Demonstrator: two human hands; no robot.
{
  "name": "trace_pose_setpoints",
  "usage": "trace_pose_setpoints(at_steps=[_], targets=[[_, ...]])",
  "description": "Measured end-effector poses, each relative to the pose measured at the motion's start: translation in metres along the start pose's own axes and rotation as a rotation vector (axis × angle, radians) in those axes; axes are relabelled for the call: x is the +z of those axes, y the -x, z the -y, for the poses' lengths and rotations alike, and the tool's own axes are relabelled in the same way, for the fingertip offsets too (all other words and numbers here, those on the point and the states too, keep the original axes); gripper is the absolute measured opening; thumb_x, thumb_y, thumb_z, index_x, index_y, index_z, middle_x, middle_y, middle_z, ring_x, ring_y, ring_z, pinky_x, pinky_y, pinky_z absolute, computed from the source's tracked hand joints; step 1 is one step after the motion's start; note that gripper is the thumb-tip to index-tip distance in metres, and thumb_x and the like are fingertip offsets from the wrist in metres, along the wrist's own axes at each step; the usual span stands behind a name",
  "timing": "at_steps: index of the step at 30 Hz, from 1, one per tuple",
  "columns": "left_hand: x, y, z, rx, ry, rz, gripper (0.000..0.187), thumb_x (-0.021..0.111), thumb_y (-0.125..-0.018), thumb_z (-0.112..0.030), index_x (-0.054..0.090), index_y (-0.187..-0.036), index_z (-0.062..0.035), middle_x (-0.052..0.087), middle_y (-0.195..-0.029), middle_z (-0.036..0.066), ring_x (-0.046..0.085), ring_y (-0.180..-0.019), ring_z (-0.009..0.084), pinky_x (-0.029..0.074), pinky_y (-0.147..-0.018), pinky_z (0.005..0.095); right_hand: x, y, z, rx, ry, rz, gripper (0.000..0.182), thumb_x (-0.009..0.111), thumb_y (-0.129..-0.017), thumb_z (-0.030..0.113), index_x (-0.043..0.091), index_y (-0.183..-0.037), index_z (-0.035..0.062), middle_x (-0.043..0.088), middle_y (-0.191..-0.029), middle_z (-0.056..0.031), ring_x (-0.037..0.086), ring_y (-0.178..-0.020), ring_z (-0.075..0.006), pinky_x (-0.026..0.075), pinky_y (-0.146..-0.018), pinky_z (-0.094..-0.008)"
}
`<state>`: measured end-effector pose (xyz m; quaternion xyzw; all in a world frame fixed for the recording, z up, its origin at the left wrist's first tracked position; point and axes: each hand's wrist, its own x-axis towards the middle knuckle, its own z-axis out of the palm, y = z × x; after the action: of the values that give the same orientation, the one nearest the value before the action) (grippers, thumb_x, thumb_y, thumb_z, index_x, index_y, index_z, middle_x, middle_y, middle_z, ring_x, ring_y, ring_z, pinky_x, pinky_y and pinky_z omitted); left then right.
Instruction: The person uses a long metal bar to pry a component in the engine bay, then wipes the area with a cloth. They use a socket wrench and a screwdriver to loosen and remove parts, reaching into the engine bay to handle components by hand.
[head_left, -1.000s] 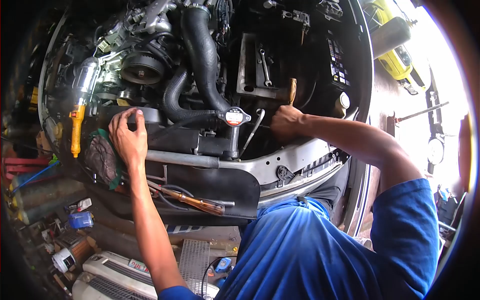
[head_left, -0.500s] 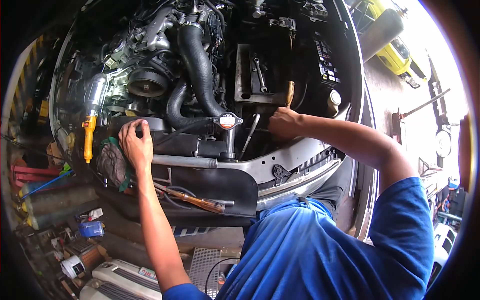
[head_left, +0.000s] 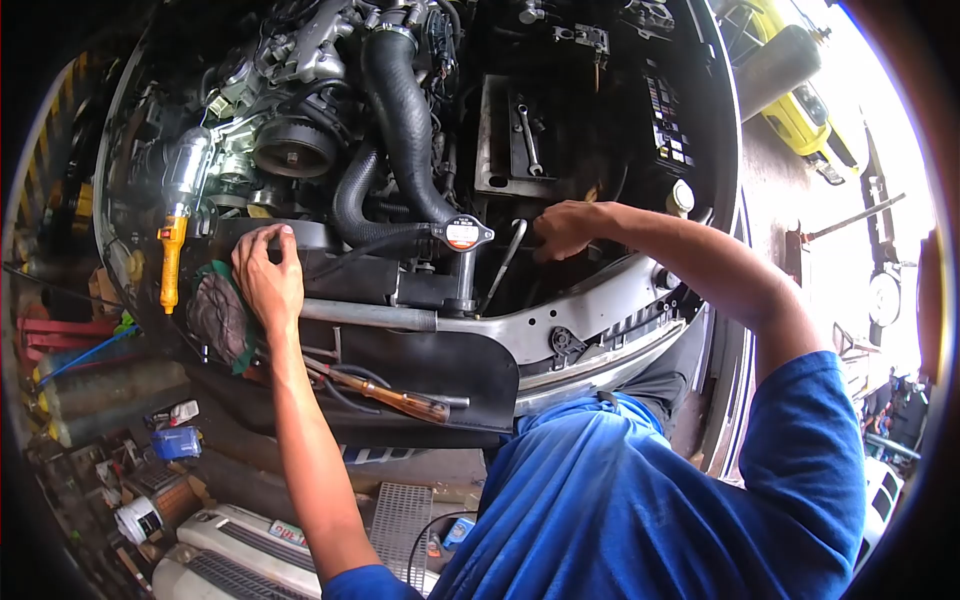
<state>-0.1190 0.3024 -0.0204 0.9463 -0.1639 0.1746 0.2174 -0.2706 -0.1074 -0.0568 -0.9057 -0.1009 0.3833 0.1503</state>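
My left hand (head_left: 268, 275) rests on the black shroud (head_left: 350, 270) behind the radiator bar, thumb and fingers apart, holding nothing. My right hand (head_left: 570, 228) is closed low in the engine bay, in front of the battery tray (head_left: 497, 180). A wooden handle (head_left: 591, 192) shows partly behind that hand, mostly hidden by it. The radiator cap (head_left: 462, 233) sits between my hands, with a thin metal rod (head_left: 507, 262) leaning beside it. On the tray lies a wrench (head_left: 529, 140).
A yellow work lamp (head_left: 173, 260) hangs at the left, near a dark cloth (head_left: 217, 318). A wooden-handled screwdriver (head_left: 410, 402) lies on the black front cover. Thick black hoses (head_left: 395, 120) cross the engine. A white reservoir cap (head_left: 681, 196) stands at the right.
The view has shifted slightly. My right hand has turned, and the wooden handle that stood upright above it is now tilted and mostly hidden. My left hand stays on the shroud.
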Motion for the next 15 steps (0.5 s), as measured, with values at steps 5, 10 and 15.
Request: trace_pose_setpoints(at_steps=[5,10,15], targets=[[0.0,0.0,-0.001,0.0,0.001,-0.005,0.027,0.067,-0.099,-0.03,0.077,-0.105,-0.0056,0.072,-0.116,0.01,0.06,-0.119,0.0322,0.044,-0.106,0.0439,0.052,-0.015,-0.006,-0.18,0.839,-0.14,0.022,0.068,-0.087,0.025,0.081,-0.083,0.0091,0.079,-0.084,-0.0102,0.078,-0.082,-0.0294,0.06,-0.074,-0.0413],[-0.001,0.0,-0.001,-0.008,0.004,-0.009,0.028,0.066,-0.099,-0.032,0.077,-0.106,-0.0066,0.072,-0.116,0.01,0.06,-0.12,0.0316,0.044,-0.106,0.0445,0.046,0.0,0.005,-0.241,0.887,-0.155,0.012,0.071,-0.085,0.017,0.082,-0.084,0.013,0.08,-0.088,-0.006,0.079,-0.084,-0.0253,0.061,-0.072,-0.0383],[0.0,0.0,0.003,-0.007,-0.016,-0.007,0.027,0.068,-0.098,-0.033,0.077,-0.107,-0.0091,0.071,-0.12,0.009,0.059,-0.122,0.0307,0.042,-0.109,0.0451,0.033,-0.001,0.013,-0.128,0.709,-0.102,0.011,0.076,-0.082,0.022,0.082,-0.084,0.0134,0.08,-0.087,-0.0081,0.079,-0.086,-0.0273,0.063,-0.077,-0.0389]])
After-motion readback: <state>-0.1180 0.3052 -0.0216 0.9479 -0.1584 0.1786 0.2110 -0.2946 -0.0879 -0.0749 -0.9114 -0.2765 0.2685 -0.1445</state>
